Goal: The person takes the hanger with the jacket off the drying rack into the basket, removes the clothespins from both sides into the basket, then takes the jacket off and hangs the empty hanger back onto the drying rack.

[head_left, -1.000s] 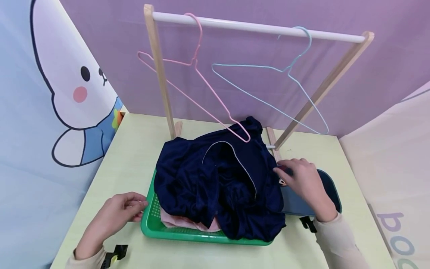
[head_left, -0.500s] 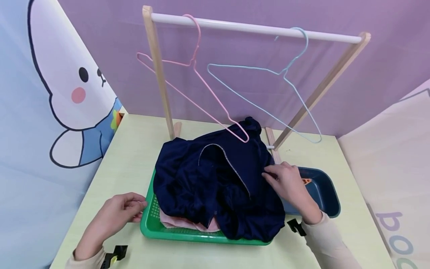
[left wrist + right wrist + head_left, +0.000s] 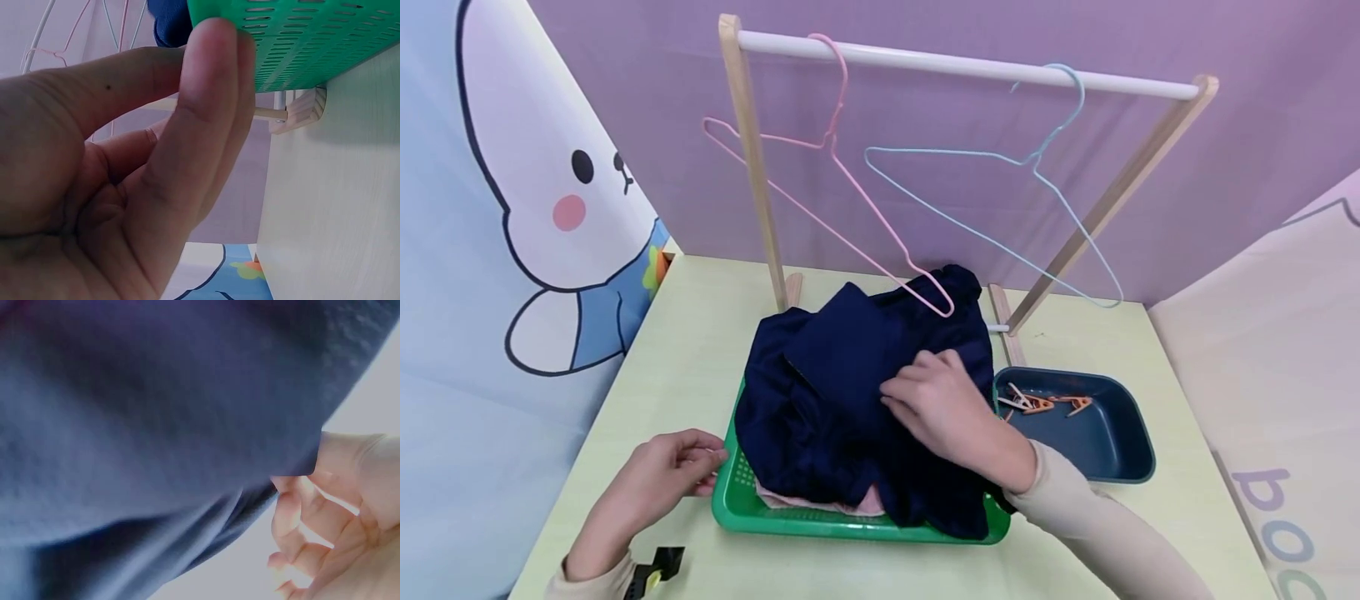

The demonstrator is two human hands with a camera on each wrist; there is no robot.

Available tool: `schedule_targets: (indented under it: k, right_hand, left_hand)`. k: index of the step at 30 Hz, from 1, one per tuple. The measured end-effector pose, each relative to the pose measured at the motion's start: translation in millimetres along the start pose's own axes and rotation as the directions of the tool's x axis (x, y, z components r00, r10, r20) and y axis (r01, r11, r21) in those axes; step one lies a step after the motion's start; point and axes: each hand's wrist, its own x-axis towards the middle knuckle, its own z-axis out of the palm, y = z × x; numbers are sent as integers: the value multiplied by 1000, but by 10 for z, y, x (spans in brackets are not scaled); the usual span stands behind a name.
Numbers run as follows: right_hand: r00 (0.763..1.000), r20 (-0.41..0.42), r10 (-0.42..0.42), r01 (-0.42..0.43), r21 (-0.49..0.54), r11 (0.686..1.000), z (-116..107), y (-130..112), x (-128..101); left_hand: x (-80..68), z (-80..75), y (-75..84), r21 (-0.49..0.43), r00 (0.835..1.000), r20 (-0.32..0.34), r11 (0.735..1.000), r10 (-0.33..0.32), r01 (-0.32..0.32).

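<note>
A dark navy garment [image 3: 842, 358] lies heaped in a green plastic basket [image 3: 790, 527], over a pink cloth [image 3: 820, 504]. My right hand [image 3: 947, 408] pinches the garment between thumb and fingers, above the right half of the heap. In the right wrist view, the navy fabric [image 3: 187, 425] hangs in a wide fold from the fingertips. At the basket's left rim, my left hand [image 3: 658, 475] holds the edge with thumb and fingertips. The left wrist view shows that hand [image 3: 156, 156] against the perforated wall, its thumb tip partly hidden.
Behind the basket stands a wooden rack with a white bar [image 3: 925, 60]. A pink hanger [image 3: 835, 137] and a light blue hanger [image 3: 1037, 158] hang from it, the pink one dipping over the garment. A dark blue tray [image 3: 1127, 433] with orange-and-white clips [image 3: 1037, 405] sits at right.
My right hand has moved left from over the tray, drawing the garment's right side across the heap. The tray and clips are now uncovered. My left hand has stayed at the rim.
</note>
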Motion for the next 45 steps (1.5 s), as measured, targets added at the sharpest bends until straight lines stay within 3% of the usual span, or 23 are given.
schedule_targets:
  k: [6, 10, 19, 22, 26, 28, 30, 32, 34, 40, 42, 45]
  right_hand:
    - [993, 31, -118, 119, -33, 992, 96, -296, 235]
    - [987, 49, -151, 154, -56, 987, 155, -384, 335]
    - [981, 180, -65, 89, -125, 988, 243, -226, 292]
    - [951, 310, -12, 68, -169, 983, 294, -133, 248]
    - [871, 488, 54, 52, -201, 978, 363, -8, 212]
    - [844, 533, 62, 44, -183, 982, 379, 38, 203]
    - [835, 548, 52, 41, -156, 987, 371, 66, 195]
    - [841, 540, 37, 41, -133, 990, 333, 83, 185]
    - [862, 505, 32, 33, -119, 992, 269, 89, 161]
    - [963, 256, 84, -61, -99, 993, 5, 250, 10]
    - [974, 180, 138, -122, -97, 988, -57, 419, -39]
    - [957, 129, 259, -250, -80, 965, -95, 765, -101]
  left_hand:
    - [8, -4, -10, 8, 1000, -1, 1000, 7, -7]
    - [4, -9, -11, 14, 1000, -2, 1000, 10, -10]
    - [-8, -16, -12, 12, 1000, -1, 1000, 14, -14]
    - [-12, -17, -9, 12, 1000, -3, 1000, 14, -14]
    - [-10, -11, -10, 7, 1000, -3, 1000, 22, -22]
    - [-8, -9, -12, 3, 1000, -3, 1000, 28, -28]
    - [-7, -7, -15, -1, 999, -3, 999, 33, -33]
    - [-3, -7, -17, -3, 999, -3, 999, 35, -35]
    - [0, -7, -18, -4, 999, -3, 999, 34, -34]
    - [1, -2, -20, -7, 1000, 1, 1000, 18, -17]
    - [0, -5, -21, -4, 1000, 2, 1000, 15, -15]
    - [-3, -11, -23, -3, 1000, 3, 1000, 12, -12]
